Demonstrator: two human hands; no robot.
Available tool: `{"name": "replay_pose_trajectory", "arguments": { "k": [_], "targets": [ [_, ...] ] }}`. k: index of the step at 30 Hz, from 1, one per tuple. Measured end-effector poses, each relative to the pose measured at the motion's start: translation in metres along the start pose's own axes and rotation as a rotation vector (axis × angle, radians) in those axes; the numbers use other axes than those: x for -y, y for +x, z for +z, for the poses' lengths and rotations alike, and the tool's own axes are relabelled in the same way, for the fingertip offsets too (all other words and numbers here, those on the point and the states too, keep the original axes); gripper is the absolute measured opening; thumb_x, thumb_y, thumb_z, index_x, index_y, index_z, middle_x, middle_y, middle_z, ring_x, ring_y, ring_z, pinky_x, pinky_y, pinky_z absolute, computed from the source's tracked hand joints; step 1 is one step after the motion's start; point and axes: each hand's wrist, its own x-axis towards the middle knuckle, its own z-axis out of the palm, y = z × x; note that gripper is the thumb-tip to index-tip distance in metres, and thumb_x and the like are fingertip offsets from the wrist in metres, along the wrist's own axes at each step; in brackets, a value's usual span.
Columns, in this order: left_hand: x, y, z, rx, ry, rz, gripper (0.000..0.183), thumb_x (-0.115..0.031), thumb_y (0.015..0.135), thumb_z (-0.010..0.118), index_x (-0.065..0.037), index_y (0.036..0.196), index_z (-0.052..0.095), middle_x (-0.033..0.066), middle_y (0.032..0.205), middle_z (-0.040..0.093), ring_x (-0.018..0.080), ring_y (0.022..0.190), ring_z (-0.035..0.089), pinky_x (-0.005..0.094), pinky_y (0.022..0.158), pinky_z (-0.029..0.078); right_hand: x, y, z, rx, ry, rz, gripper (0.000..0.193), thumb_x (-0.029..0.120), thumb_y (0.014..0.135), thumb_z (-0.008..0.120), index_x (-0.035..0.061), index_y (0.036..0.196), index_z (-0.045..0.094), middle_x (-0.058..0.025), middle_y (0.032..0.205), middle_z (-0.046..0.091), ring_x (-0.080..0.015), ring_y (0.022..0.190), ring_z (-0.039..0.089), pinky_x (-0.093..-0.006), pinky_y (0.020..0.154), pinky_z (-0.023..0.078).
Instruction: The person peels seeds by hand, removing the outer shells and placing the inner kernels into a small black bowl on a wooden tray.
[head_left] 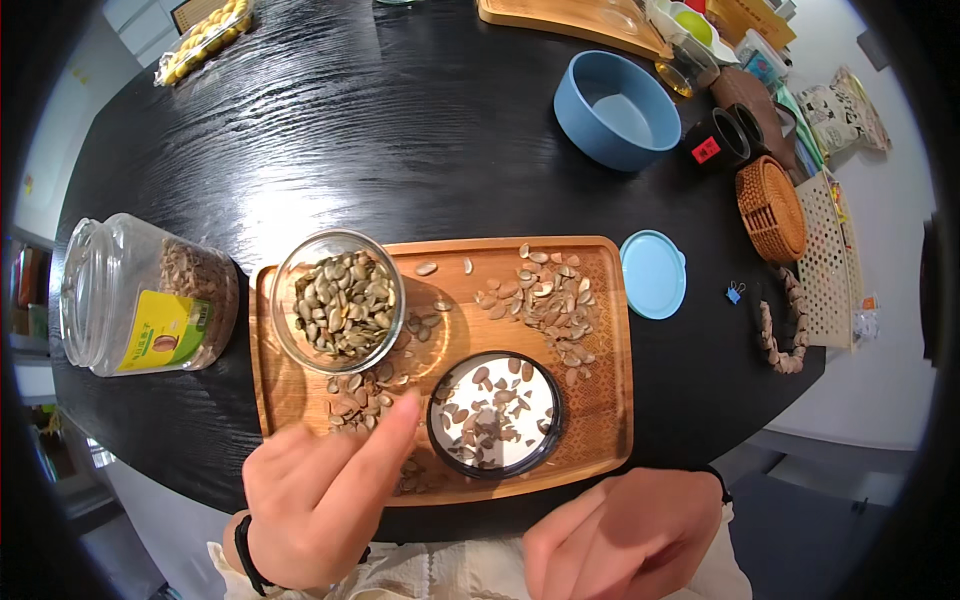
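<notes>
Seeds (358, 397): likely needed light pinching.
Left hand (318, 495): extended index; couldn't tell grip.
Right hand (632, 535): curled; couldn't tell grip.

A broad lane is running across the black tabletop (400, 170) beyond the wooden tray (595, 420), with the clear plastic jar (150, 295) closing off the left side and the blue bowl (585, 130) standing at the far right. Within the tray, the glass bowl (283, 300) and the black-rimmed dish (542, 392) are leaving only a narrow gap, and the left hand (315, 510) is obstructing the front-left approach. The light-blue lid (654, 275) is lying just beside the right edge, posing a low obstacle.
</notes>
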Motion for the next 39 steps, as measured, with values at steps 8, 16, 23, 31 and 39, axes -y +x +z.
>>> {"name": "replay_pose_trajectory", "arguments": {
  "k": [8, 16, 23, 31, 39],
  "targets": [
    [0.001, -0.007, 0.000, -0.062, -0.026, 0.011, 0.030, -0.032, 0.084, 0.081, -0.004, 0.092, 0.075, -0.0002, 0.057, 0.058, 0.0189, 0.049, 0.049, 0.0324, 0.059, 0.040, 0.010, -0.002, 0.015, -0.141, -0.108, 0.056, 0.003, -0.002, 0.092, 0.072, 0.0010, 0.090, 0.070, -0.0100, 0.093, 0.070, -0.0256, 0.084, 0.066, -0.0348, 0.074, 0.052],
    [-0.003, -0.009, 0.002, -0.037, -0.025, -0.039, 0.024, -0.025, 0.084, 0.081, -0.003, 0.092, 0.075, 0.0020, 0.059, 0.057, 0.0202, 0.051, 0.050, 0.0333, 0.060, 0.041, 0.018, 0.003, 0.010, -0.099, -0.083, 0.147, 0.003, -0.002, 0.091, 0.072, 0.0002, 0.091, 0.070, -0.0103, 0.092, 0.070, -0.0258, 0.084, 0.067, -0.0352, 0.073, 0.052],
    [-0.007, -0.006, -0.002, 0.012, -0.016, -0.055, 0.020, -0.020, 0.082, 0.082, -0.003, 0.092, 0.075, 0.0033, 0.061, 0.054, 0.0228, 0.055, 0.052, 0.0349, 0.063, 0.043, 0.017, 0.002, 0.008, -0.092, -0.074, 0.097, 0.006, -0.003, 0.091, 0.072, -0.0003, 0.088, 0.068, -0.0124, 0.091, 0.069, -0.0260, 0.082, 0.067, -0.0351, 0.072, 0.052],
    [-0.007, -0.004, -0.007, 0.077, -0.061, -0.077, 0.019, -0.017, 0.081, 0.082, -0.003, 0.091, 0.075, 0.0038, 0.062, 0.058, 0.0227, 0.055, 0.052, 0.0347, 0.063, 0.043, 0.022, -0.002, 0.020, -0.200, 0.034, 0.258, 0.008, -0.005, 0.091, 0.071, 0.0001, 0.092, 0.065, -0.0119, 0.093, 0.067, -0.0246, 0.085, 0.069, -0.0336, 0.072, 0.052],
    [-0.003, -0.004, 0.007, -0.024, -0.033, -0.016, 0.019, -0.018, 0.082, 0.081, -0.002, 0.091, 0.075, 0.0030, 0.061, 0.058, 0.0213, 0.051, 0.050, 0.0340, 0.059, 0.041, 0.015, -0.003, 0.014, -0.161, -0.017, 0.154, 0.008, -0.003, 0.092, 0.071, 0.0008, 0.090, 0.064, -0.0122, 0.095, 0.068, -0.0253, 0.085, 0.069, -0.0344, 0.073, 0.052]
  ]
}}
